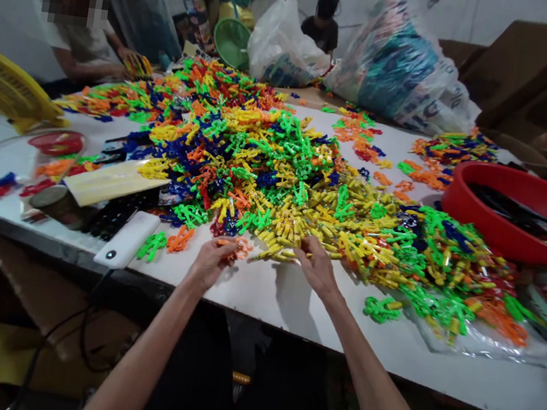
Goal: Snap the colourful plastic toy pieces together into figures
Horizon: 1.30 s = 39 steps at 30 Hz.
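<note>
At the front edge of the pile, my left hand [211,263] is closed on an orange plastic figure [242,249], which sticks out past the fingertips. My right hand [317,264] reaches into a heap of yellow stick-shaped pieces [296,225]. Its fingers are bent and pinched at the heap's lower edge on one of these sticks, partly hidden by the hand. Behind both hands rises a large mound of small plastic figures [241,140] in green, blue, orange, yellow and red. Beside my left hand lie a loose orange figure [179,240] and a green figure [151,245].
A white power bank-like device [128,239] with a cable lies at the left edge, near a tin can [58,205]. Right stands a red basin [520,204]; far left, a yellow fan [7,86]. Large plastic bags [398,60] and other people [80,48] are behind the white table [252,289].
</note>
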Motion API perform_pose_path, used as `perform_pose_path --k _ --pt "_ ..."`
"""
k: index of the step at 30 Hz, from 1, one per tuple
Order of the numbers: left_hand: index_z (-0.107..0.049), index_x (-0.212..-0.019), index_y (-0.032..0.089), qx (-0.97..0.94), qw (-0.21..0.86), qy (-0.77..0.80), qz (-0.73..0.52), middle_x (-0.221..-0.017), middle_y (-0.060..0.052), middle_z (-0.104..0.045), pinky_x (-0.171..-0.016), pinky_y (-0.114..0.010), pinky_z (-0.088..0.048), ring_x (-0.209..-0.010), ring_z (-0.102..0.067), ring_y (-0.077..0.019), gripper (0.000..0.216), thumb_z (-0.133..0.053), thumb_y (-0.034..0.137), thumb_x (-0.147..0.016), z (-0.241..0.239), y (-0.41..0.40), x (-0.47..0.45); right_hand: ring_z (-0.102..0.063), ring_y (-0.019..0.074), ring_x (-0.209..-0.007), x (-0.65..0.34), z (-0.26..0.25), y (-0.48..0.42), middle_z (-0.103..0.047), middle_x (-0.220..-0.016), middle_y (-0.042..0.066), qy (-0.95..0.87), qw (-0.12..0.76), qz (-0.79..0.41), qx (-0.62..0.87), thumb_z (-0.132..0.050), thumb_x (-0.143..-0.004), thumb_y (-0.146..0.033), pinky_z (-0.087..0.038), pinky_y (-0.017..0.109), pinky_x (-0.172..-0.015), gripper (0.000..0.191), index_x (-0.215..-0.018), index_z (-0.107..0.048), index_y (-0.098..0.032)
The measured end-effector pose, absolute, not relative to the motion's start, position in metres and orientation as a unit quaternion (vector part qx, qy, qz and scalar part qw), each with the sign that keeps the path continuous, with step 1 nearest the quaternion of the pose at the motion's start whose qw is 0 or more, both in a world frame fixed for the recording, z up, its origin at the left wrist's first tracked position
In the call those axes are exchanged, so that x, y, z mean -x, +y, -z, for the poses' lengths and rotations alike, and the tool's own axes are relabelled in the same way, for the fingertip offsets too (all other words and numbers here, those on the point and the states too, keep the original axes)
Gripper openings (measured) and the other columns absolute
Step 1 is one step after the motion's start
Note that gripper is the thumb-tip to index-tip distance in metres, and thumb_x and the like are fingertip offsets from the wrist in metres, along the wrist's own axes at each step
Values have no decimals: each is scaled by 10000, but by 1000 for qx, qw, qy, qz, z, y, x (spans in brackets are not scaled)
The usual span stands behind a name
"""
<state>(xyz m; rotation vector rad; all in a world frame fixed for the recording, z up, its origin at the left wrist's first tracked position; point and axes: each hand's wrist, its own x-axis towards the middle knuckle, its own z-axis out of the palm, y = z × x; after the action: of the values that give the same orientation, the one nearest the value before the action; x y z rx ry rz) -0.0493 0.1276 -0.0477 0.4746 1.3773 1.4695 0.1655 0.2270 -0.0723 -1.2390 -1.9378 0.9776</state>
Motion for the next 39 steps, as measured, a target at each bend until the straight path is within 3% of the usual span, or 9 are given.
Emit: perform_pose_path --k 2,4,9,15,19,24,29,34,39 --pt "-614 -721 118 -200 558 555 -584 -619 -11 -615 -433 -193 -383 -471 -500 -72 282 -759 254 -522 51 122 28 -559 160 -658 -165 68 214 -592 -705 15 -675 317 -515 422 -547 -762 -355 -444 284 -609 232 -907 -565 -175" --pt "-615 -691 115 -229 573 567 -545 -585 -11 -616 -417 -185 -363 -453 -497 -71 248 -759 205 -510 51 120 12 -534 133 -582 -163 60 200 -583 -656 0 -628 321 -584 402 -585 -732 -365 -443 268 -565 237 -869 -588 -171" --pt "-660 -800 107 -228 571 559 -557 -577 10 -619 -449 -181 -363 -472 -522 -72 385 -769 99 -431 52 128 -12 -556 126 -547 -151 51 176 -607 -621 -10 -597 350 -604 394 -625 -699 -325 -450 256 -539 191 -822 -610 -179" --pt "-647 -801 108 -112 582 476 -649 -741 -43 -675 -608 -241 -484 -635 -613 -128 406 -821 265 -469 61 131 -30 -533 121 -464 -147 60 163 -571 -528 -41 -460 441 -634 439 -679 -652 -344 -437 257 -502 281 -851 -592 -165" --pt "-595 -922 154 -161 607 478 -614 -785 -34 -663 -535 -250 -479 -629 -615 -144 451 -775 373 -571 63 122 -35 -497 89 -440 -159 57 170 -564 -561 -45 -425 468 -630 452 -669 -664 -371 -362 214 -440 256 -800 -581 -173" --pt "-599 -782 104 -318 635 500 -496 -652 -27 -616 -492 -186 -379 -532 -518 -74 306 -731 347 -649 60 115 -27 -455 65 -420 -177 42 191 -569 -569 -26 -453 372 -698 410 -658 -660 -351 -344 206 -424 205 -672 -568 -167" --pt "-629 -786 105 -365 650 498 -442 -673 -37 -631 -502 -199 -349 -513 -484 -65 289 -733 327 -633 54 114 -24 -436 61 -401 -186 40 196 -524 -499 -43 -476 266 -763 347 -637 -651 -264 -368 196 -421 116 -646 -590 -158" --pt "-652 -771 112 -369 666 479 -437 -626 3 -580 -525 -204 -356 -515 -458 -56 270 -729 334 -637 59 113 -24 -483 62 -389 -191 48 192 -577 -546 -33 -464 226 -791 329 -637 -667 -269 -381 185 -413 142 -744 -615 -152" --pt "-656 -774 116 -365 664 487 -435 -619 9 -567 -502 -195 -330 -517 -459 -58 272 -729 337 -635 60 114 -23 -485 57 -386 -196 52 194 -597 -537 -13 -469 231 -785 333 -657 -681 -297 -367 173 -404 174 -713 -607 -134"
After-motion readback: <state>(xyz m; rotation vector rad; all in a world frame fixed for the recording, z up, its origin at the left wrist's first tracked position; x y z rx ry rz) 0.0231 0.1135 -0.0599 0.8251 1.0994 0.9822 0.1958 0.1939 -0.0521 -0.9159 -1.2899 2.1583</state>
